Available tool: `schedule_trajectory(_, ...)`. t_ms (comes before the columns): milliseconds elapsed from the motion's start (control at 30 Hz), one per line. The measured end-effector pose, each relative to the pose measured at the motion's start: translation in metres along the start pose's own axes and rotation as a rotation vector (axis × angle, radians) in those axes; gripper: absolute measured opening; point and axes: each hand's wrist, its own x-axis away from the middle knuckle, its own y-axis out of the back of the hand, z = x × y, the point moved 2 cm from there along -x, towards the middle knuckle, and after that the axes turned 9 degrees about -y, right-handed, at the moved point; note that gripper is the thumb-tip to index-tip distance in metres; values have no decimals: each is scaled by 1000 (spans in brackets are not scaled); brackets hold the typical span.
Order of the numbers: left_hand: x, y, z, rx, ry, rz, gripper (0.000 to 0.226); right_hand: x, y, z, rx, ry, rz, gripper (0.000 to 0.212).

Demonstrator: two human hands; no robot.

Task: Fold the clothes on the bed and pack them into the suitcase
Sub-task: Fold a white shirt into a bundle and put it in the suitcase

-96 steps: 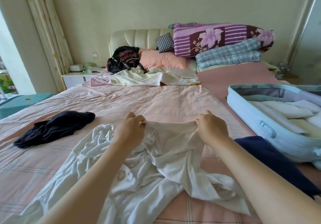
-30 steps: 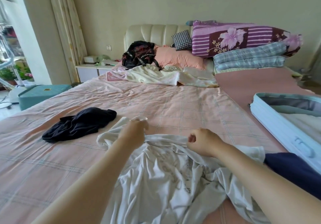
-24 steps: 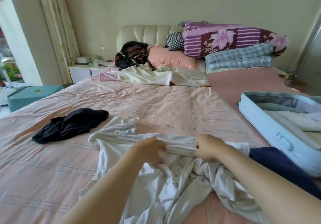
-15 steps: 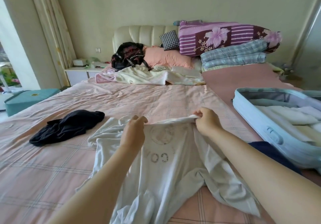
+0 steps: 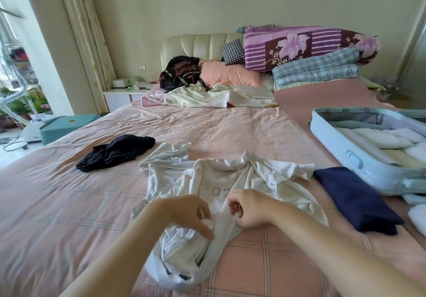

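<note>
A wide stretch of bare pink checked sheet (image 5: pixel 230 130) runs across the middle of the frame, between the rumpled pale bedding (image 5: pixel 207 97) at upper centre and the white shirt (image 5: pixel 242 176) spread at lower centre. More bare sheet fills the lower left. A crumpled black garment (image 5: pixel 115 152) lies at centre left, near the shirt's sleeve with a narrow strip of sheet between. On the right, a folded navy garment (image 5: pixel 355 199) lies between the shirt and the open suitcase (image 5: pixel 341 156), whose raised near wall borders that side. Folded pale clothes cover its visible floor.
</note>
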Motion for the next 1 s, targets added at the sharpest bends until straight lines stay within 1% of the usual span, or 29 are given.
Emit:
schedule_trajectory(33, 8, -3, 1, -35, -2, 9, 54, 4, -6, -1, 24, 2, -12, 19)
schedule_trajectory(100, 21, -7, 6, -113, -8, -40, 36, 9, -15, -5, 77, 3, -36, 26)
schedule_trajectory(133, 28, -8, 10, -112, -11, -107, 26, 12, -17, -6, 84, 7, -55, 31)
schedule_trajectory(200, 43, -7, 19, -34, -36, -297, 13, 14, -18, -10, 80, 12, -116, 39)
schedule_trajectory(267, 62, -5, 27, 98, -46, -483, 4, 23, -11, -12, 179, 23, -223, 38)
schedule_trajectory(300, 71, -4, 32, 139, -27, -565, 1, 28, -4, -13, 246, 18, -290, 34)
schedule_trajectory(367, 88, 1, 40, 147, 23, -724, 9, 41, 14, -20, 304, -59, -402, 28)
schedule_trajectory(400, 95, 2, 45, 157, 44, -759, 14, 47, 24, -26, 298, -109, -451, 26)
schedule_trajectory(433, 102, 3, 50, 175, 64, -741, 18, 51, 32, -35, 283, -168, -484, 25)
schedule_trajectory(467, 108, 1, 53, 187, 86, -660, 22, 55, 37, -43, 275, -229, -504, 24)
schedule_trajectory(500, 113, -3, 55, 189, 106, -544, 26, 57, 40, -49, 311, -276, -519, 27)
schedule_trajectory(533, 114, -8, 54, 177, 121, -431, 30, 60, 38, -51, 393, -305, -531, 34)
schedule_trajectory(567, 113, -13, 53, 136, 126, -358, 32, 60, 34, -51, 475, -324, -526, 43)
schedule_trajectory(600, 110, -16, 49, 60, 118, -330, 33, 61, 28, -46, 503, -312, -513, 49)
schedule_trajectory(633, 105, -17, 45, -35, 111, -346, 32, 62, 22, -38, 493, -270, -492, 51)
schedule_trajectory(667, 99, -18, 40, -123, 100, -395, 29, 62, 15, -28, 451, -178, -473, 47)
schedule_trajectory(700, 94, -17, 33, -174, 84, -467, 24, 62, 6, -15, 388, -45, -447, 37)
schedule_trajectory(733, 89, -17, 28, -166, 63, -550, 19, 65, -3, 0, 319, 78, -397, 25)
schedule_trajectory(767, 84, -17, 24, -99, 41, -624, 14, 67, -14, 13, 274, 163, -324, 17)
schedule_trajectory(800, 80, -18, 20, -9, 24, -673, 12, 68, -25, 22, 237, 198, -243, 19)
schedule_trajectory(833, 75, -20, 18, 74, 17, -695, 11, 67, -37, 28, 215, 182, -182, 27)
schedule_trajectory(867, 72, -21, 14, 134, 10, -711, 11, 65, -46, 31, 212, 143, -163, 34)
schedule_trajectory(900, 70, -21, 11, 186, 7, -729, 11, 60, -52, 30, 229, 103, -174, 34)
schedule_trajectory(933, 69, -21, 8, 247, -1, -761, 10, 56, -52, 30, 219, 74, -193, 28)
schedule_trajectory(967, 68, -19, 6, 317, -6, -805, 10, 51, -49, 28, 129, 53, -213, 18)
schedule_trajectory(1000, 69, -16, 3, 388, -17, -859, 11, 46, -42, 25, -30, 40, -223, 13)
